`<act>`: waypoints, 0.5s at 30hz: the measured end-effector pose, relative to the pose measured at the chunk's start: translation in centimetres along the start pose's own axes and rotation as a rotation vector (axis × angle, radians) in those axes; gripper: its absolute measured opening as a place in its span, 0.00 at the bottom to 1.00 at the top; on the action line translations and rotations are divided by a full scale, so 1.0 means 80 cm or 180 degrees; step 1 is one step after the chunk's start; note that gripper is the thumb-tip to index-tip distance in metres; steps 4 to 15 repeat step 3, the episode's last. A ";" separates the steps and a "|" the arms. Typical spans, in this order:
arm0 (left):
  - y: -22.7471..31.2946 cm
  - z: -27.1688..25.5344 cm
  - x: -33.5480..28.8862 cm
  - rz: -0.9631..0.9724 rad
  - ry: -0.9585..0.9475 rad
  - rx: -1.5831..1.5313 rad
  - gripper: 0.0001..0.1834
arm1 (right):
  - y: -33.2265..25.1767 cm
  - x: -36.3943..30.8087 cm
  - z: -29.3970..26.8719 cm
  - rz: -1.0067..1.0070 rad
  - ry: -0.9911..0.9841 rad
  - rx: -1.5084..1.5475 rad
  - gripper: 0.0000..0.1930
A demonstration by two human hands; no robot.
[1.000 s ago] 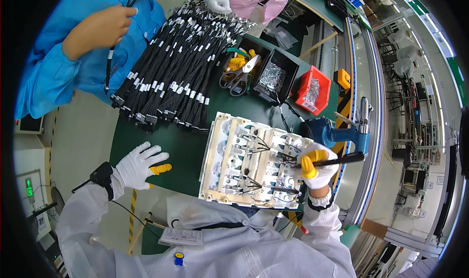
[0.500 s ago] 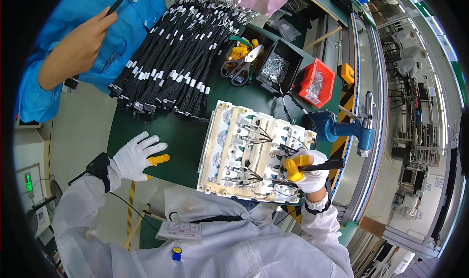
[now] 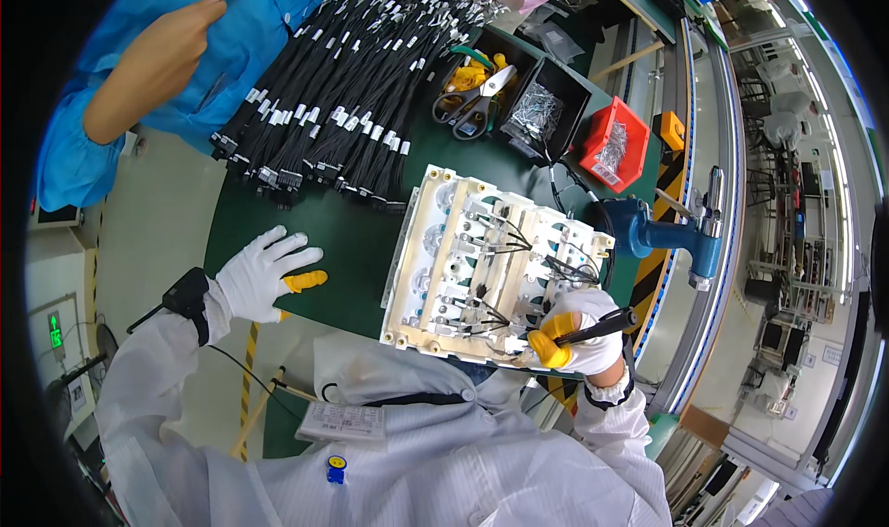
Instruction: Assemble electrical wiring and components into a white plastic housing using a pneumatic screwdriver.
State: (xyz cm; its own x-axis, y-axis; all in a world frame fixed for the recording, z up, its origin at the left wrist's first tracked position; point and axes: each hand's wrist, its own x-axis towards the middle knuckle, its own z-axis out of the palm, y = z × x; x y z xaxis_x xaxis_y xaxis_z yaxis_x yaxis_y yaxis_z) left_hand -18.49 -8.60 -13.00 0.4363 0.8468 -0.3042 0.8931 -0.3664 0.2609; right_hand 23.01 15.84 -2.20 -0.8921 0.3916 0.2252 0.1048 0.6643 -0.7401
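My right hand, in a white glove with yellow fingertips, grips a black marker pen. It works over the lower right corner of a cream plastic frame fitted with metal parts and thin black wires. The pen's tip is hidden by my fingers and the frame. Away to the left, my left hand, gloved the same way, lies with fingers spread at the edge of the green tabletop. Nothing is in it.
A heap of black cable bundles covers the far left. Scissors, a black bin of small metal pieces and a red bin stand beyond the frame. A blue power tool lies right. A co-worker's hand is far left.
My right hand and the pen have shifted slightly down and left relative to the frame, and the pen is tilted more. My left hand stays spread. The whole view has shifted slightly.
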 end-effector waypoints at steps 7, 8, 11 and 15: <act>0.000 0.002 -0.001 -0.0002 0.0008 0.0105 0.25 | -0.002 0.000 0.001 -0.0055 0.0257 -0.0347 0.12; 0.000 0.002 -0.001 -0.0002 0.0008 0.0105 0.25 | -0.002 0.000 0.001 -0.0055 0.0257 -0.0347 0.12; 0.000 0.002 -0.001 -0.0002 0.0008 0.0105 0.25 | -0.002 0.000 0.001 -0.0055 0.0257 -0.0347 0.12; 0.000 0.002 -0.001 -0.0002 0.0008 0.0105 0.25 | -0.002 0.000 0.001 -0.0055 0.0257 -0.0347 0.12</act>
